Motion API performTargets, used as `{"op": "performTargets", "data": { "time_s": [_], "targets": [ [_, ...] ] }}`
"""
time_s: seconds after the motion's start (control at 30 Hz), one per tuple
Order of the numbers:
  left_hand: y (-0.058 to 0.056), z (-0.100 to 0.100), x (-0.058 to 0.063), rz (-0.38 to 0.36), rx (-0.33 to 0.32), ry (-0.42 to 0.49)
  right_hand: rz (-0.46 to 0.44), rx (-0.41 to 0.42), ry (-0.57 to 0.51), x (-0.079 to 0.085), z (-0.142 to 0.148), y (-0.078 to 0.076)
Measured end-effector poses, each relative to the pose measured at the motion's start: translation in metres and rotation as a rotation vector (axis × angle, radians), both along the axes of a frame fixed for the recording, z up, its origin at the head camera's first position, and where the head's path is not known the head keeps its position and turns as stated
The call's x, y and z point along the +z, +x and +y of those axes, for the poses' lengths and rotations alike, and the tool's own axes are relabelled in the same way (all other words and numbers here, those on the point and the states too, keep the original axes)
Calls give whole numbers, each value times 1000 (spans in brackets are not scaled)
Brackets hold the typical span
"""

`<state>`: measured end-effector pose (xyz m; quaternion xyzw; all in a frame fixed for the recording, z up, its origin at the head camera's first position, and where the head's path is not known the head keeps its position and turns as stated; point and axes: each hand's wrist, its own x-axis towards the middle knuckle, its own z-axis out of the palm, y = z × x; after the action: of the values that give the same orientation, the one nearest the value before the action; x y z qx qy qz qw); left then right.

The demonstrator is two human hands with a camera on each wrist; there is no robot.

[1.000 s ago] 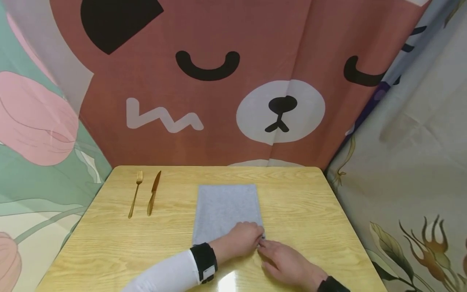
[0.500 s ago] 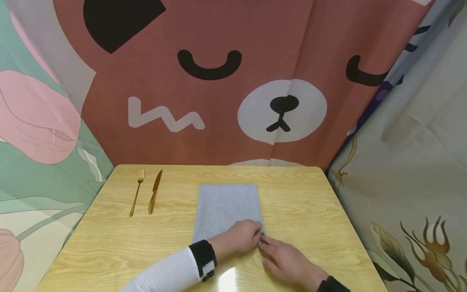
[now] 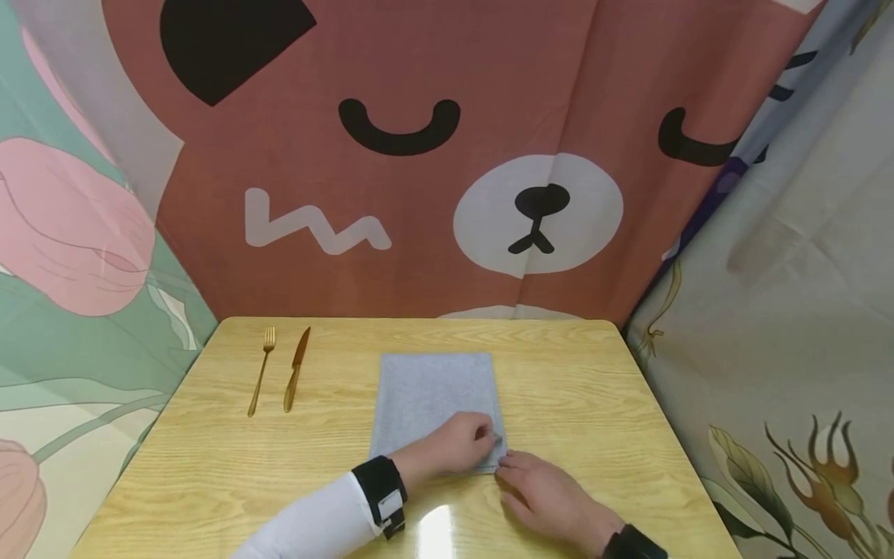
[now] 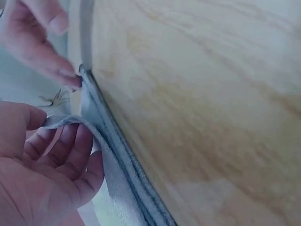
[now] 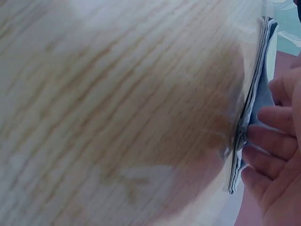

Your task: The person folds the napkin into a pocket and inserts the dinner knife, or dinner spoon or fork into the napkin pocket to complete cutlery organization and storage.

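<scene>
A folded grey-blue cloth (image 3: 433, 388) lies mid-table in the head view. My left hand (image 3: 457, 444), over its near right part, pinches the top layer between thumb and fingers. In the left wrist view, the left hand (image 4: 51, 165) lifts this layer's edge into a small arch above the stacked folds. My right hand (image 3: 548, 497) has its fingertips right at the near right corner, thumb held apart. In the right wrist view, the right hand (image 5: 280, 188) shows along the cloth's layered edge (image 5: 251, 94).
On the left of the wooden table (image 3: 594, 404) lie a gold fork (image 3: 260, 373) and a gold knife (image 3: 296, 371), side by side. A bear-print drape (image 3: 419, 272) hangs behind the table's far edge. Patterned drapes line both sides.
My left hand has moved slightly up and left from the corner with the pinched layer, uncovering the near right corner. The right hand stays almost in place. Fork and knife have not moved.
</scene>
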<state>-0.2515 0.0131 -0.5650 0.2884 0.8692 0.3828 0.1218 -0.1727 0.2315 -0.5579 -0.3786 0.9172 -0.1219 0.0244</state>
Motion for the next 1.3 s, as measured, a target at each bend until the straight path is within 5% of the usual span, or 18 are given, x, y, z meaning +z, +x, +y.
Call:
{"op": "performTargets", "data": {
  "time_s": [0.2,0.33,0.6,1.0,1.3],
  "targets": [
    [-1,-5,5,-45,36,66,-91,29,51,-3,-2,0],
    [3,-3,8,1,44,37,-141,15,78,-3,-4,-1],
    [14,10,9,74,51,-61,-106,27,70,-4,-3,2],
    [11,17,-3,148,75,-86,-111,45,81,6,-8,2],
    [5,8,3,56,140,154,-181,23,70,4,-7,0]
  ]
}}
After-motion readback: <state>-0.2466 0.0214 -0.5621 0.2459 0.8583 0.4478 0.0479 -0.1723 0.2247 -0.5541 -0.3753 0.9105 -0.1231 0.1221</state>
